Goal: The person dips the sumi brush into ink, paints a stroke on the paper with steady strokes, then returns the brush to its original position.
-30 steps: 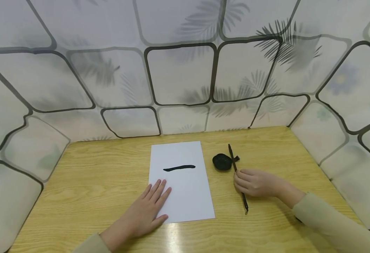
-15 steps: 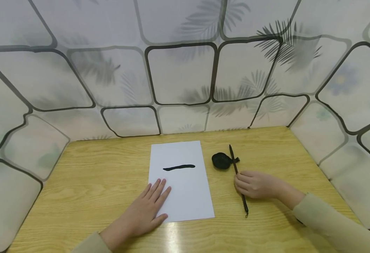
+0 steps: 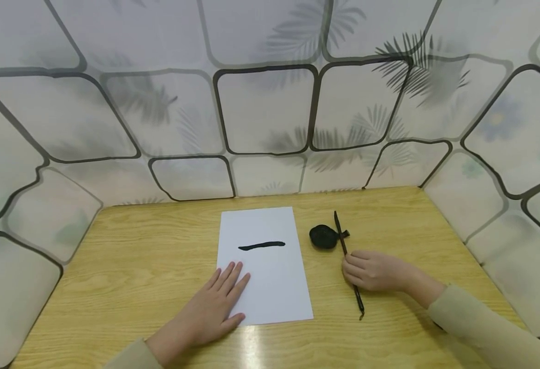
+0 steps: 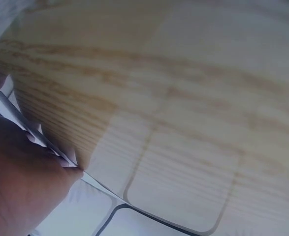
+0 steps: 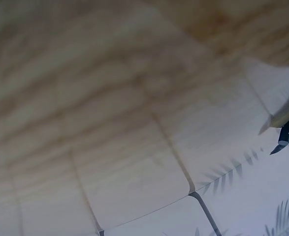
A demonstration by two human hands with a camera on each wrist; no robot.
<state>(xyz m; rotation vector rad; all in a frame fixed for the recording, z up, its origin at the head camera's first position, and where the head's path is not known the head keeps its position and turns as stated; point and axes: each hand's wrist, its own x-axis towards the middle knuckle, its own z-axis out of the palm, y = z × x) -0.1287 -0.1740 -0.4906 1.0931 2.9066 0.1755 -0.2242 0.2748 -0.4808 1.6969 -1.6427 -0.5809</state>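
Observation:
A sheet of white paper (image 3: 274, 287) lies on the table, bearing one black brush stroke (image 3: 262, 246). My left hand (image 3: 212, 310) rests flat on the sheet's lower left part, fingers spread. To the right of the paper, my right hand (image 3: 373, 270) pinches a thin dark writing brush (image 3: 357, 298) around its middle. The brush's pointed end lies toward the back; a small loop hangs from its near end. It crosses the short handle of a round black ink dish (image 3: 324, 237). The right fingertips are partly hidden. In the left wrist view the paper (image 4: 23, 120) appears edge-on beside the hand.
The yellow wood-grain table (image 3: 150, 256) extends around the sheet. A pale patterned cloth (image 3: 265, 110) with dark outlines and leaf prints closes off the back and both sides. A dark pointed tip (image 5: 283, 140) shows at the right wrist view's edge.
The right hand and the brush's looped end have shifted very slightly toward the front. The left hand, paper and ink dish stay in place.

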